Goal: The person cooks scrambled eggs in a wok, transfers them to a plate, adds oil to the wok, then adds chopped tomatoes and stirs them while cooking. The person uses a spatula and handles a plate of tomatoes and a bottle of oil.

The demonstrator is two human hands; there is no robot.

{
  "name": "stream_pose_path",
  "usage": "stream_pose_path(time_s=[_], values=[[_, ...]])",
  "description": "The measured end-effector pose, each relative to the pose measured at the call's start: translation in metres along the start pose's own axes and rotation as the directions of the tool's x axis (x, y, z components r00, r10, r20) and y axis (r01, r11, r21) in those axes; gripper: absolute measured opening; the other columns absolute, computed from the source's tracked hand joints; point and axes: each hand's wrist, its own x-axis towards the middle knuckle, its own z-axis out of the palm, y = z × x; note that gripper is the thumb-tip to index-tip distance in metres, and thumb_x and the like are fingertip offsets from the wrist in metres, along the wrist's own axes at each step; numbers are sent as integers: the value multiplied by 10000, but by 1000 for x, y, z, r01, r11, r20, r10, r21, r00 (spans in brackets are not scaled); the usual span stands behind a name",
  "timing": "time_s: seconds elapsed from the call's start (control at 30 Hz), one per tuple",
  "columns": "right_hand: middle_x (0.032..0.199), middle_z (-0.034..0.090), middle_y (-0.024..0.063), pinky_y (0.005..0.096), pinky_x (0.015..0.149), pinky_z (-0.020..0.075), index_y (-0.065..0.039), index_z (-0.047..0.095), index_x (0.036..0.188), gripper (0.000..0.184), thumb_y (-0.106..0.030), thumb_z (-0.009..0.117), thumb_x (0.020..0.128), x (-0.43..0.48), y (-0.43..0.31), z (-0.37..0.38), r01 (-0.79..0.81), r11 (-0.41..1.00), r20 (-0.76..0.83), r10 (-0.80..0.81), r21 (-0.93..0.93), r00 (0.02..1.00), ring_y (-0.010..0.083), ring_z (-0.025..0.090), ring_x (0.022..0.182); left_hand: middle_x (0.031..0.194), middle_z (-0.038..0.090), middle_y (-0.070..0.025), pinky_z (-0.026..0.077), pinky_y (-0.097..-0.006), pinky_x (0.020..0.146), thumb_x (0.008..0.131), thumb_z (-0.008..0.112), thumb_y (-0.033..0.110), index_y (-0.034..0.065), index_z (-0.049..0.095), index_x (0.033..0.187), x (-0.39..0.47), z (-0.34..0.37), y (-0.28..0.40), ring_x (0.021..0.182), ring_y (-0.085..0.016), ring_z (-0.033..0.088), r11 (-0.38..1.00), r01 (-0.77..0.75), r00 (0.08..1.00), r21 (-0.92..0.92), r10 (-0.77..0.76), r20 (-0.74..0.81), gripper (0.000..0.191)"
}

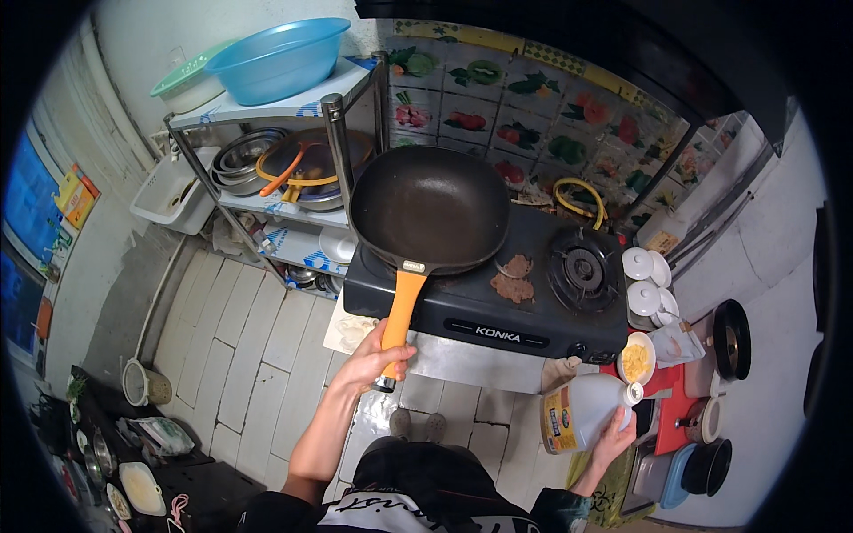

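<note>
My left hand (381,356) is closed round the orange handle of a dark frying pan (433,206), which is over the left side of a black gas stove (466,313). The inside of the pan shows no food. On the right, my right hand (614,433) grips the handle of a large translucent plastic jug (580,410) with a yellow label and a white cap or neck. Just above the jug is a white bowl of yellow pieces (636,358). A brown residue patch (513,280) lies on the stove between the pan and the bare right burner (581,268).
White lidded pots (643,298) stand right of the stove, near a red board (672,413) and black pans (708,468). A metal shelf (266,110) at left bears a blue basin (280,63) and bowls. A yellow hose (596,193) lies behind the stove.
</note>
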Motion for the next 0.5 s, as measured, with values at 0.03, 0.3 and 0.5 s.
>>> stream_pose_path(time_s=[0.03,0.3,0.5], values=[[595,390,-58,166,436,227,-43,432,690,218,-192,479,842,0,0,1,-44,999,33,43,22,999,14,307,508,639,427,-32,382,-251,415,721,556,8,34,330,1075,0,1,-1,465,-100,437,1000,5,1000,-29,-5,-12,420],[637,439,-34,179,481,269,-14,467,722,203,-181,487,835,10,-4,19,-9,1000,85,10,-17,996,30,338,558,684,452,-55,447,-264,470,766,508,84,50,333,1104,3,-7,-9,493,-116,470,965,69,998,-252,-69,10,382],[653,482,-4,215,551,335,30,509,756,225,-188,507,810,56,-39,43,32,983,190,2,-178,982,67,389,611,716,450,-72,458,-259,549,814,458,219,70,330,1182,6,-16,-25,587,-126,475,859,99,985,-502,-12,174,417]])
